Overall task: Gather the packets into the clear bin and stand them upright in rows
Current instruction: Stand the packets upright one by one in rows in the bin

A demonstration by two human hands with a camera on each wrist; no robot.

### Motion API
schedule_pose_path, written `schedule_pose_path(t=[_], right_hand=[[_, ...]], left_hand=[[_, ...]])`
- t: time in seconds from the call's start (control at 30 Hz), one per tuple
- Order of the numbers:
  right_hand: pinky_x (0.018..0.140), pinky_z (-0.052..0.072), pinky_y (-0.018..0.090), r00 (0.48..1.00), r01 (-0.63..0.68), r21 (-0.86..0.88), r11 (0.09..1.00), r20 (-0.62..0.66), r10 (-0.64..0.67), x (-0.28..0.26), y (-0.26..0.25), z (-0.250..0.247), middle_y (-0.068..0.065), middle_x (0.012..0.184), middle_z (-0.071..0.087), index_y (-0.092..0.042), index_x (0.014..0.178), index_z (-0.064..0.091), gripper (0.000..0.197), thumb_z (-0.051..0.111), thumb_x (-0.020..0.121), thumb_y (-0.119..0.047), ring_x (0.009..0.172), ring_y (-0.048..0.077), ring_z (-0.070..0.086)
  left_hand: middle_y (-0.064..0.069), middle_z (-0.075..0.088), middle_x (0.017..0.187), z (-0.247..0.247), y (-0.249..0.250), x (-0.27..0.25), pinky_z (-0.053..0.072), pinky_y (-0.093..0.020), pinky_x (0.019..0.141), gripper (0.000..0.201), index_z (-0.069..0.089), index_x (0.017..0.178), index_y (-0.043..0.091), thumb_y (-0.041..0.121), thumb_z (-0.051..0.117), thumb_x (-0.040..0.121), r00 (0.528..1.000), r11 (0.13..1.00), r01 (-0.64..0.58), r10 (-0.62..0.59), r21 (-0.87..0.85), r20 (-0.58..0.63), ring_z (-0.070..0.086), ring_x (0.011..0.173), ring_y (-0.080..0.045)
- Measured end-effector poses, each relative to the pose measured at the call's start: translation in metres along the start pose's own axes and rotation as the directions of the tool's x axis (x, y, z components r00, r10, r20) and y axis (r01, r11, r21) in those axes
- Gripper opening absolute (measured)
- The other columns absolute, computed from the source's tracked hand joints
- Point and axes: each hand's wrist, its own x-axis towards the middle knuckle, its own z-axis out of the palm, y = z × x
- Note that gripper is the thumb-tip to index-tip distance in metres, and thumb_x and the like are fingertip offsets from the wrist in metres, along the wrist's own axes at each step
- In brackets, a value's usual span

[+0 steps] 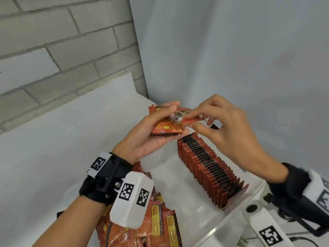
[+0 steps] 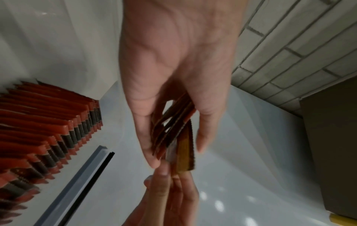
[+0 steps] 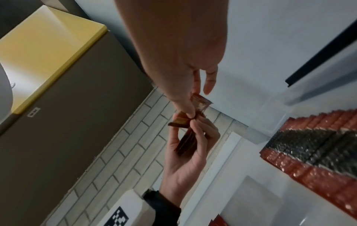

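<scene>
My left hand (image 1: 156, 127) holds a small stack of red-orange packets (image 1: 166, 124) above the far end of the clear bin (image 1: 236, 218); the same stack (image 2: 173, 126) shows fanned between its fingers in the left wrist view. My right hand (image 1: 211, 120) pinches one packet (image 1: 188, 117) at the top of that stack, seen also as a packet (image 3: 200, 101) under its fingertips. Inside the bin a long row of packets (image 1: 210, 168) stands upright. A loose pile of packets (image 1: 154, 227) lies on the table left of the bin, partly hidden by my left wrist.
A white table (image 1: 53, 139) runs to a grey brick wall (image 1: 62, 50) at the left and a pale wall (image 1: 231, 50) behind. In the right wrist view a brown cabinet (image 3: 58, 122) with a yellow top (image 3: 48, 50) stands nearby.
</scene>
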Motion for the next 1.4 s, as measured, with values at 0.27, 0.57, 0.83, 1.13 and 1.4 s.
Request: schedule_pose_path(t=[0.27, 0.57, 0.83, 1.13, 1.4], right_hand=[[0.087, 0.050, 0.019, 0.940, -0.299, 0.171, 0.939, 0.223, 0.259, 0.011, -0.002, -0.013, -0.008, 0.112, 0.056, -0.036, 0.106, 0.068, 0.039, 0.080, 0.070, -0.033, 0.099, 0.005, 0.056], [0.075, 0.060, 0.025, 0.768, -0.641, 0.508, 0.575, 0.428, 0.477, 0.018, 0.009, -0.021, 0.016, 0.093, 0.074, -0.004, 0.094, 0.071, 0.029, 0.072, 0.070, -0.021, 0.080, 0.022, 0.069], [0.072, 0.060, 0.024, 0.790, -0.612, 0.448, 0.652, 0.378, 0.482, 0.012, 0.015, -0.041, 0.009, 0.082, 0.075, -0.007, 0.086, 0.069, 0.020, 0.072, 0.070, -0.019, 0.075, 0.016, 0.072], [0.065, 0.047, 0.009, 0.621, -0.343, 0.013, 0.939, 0.754, 0.217, -0.012, 0.004, -0.069, -0.015, 0.075, 0.074, -0.022, 0.080, 0.076, 0.004, 0.076, 0.076, -0.021, 0.070, -0.002, 0.067], [0.072, 0.045, 0.014, 0.438, 0.015, -0.261, 0.965, 0.870, 0.228, -0.038, 0.023, -0.070, -0.025, 0.081, 0.065, -0.042, 0.086, 0.070, 0.011, 0.069, 0.087, -0.031, 0.087, -0.010, 0.056]], left_hand=[[-0.010, 0.071, 0.111, -0.005, 0.003, -0.001, 0.059, -0.033, 0.074, 0.042, 0.064, 0.109, 0.021, -0.003, 0.059, 0.075, 0.992, 0.992, -0.109, 0.105, 0.064, 0.063, 0.069, 0.098, -0.026], [-0.004, 0.072, 0.106, -0.006, 0.002, -0.002, 0.058, -0.031, 0.079, 0.046, 0.062, 0.109, 0.025, -0.004, 0.062, 0.073, 0.989, 0.979, -0.120, 0.103, 0.167, 0.106, 0.069, 0.100, -0.024], [-0.011, 0.071, 0.094, -0.009, 0.001, 0.003, 0.059, -0.040, 0.080, 0.040, 0.074, 0.098, 0.020, 0.022, 0.084, 0.059, 0.994, 0.995, -0.099, 0.098, 0.009, 0.041, 0.070, 0.088, -0.023], [-0.012, 0.065, 0.080, -0.002, 0.005, 0.002, 0.058, -0.032, 0.072, 0.018, 0.062, 0.103, 0.013, 0.022, 0.060, 0.089, 0.977, 0.996, -0.091, 0.089, 0.002, -0.196, 0.062, 0.075, -0.021], [-0.011, 0.067, 0.079, -0.003, 0.005, 0.002, 0.058, -0.033, 0.072, 0.019, 0.060, 0.107, 0.012, 0.022, 0.060, 0.091, 0.971, 0.997, -0.068, 0.071, 0.019, -0.227, 0.064, 0.076, -0.020]])
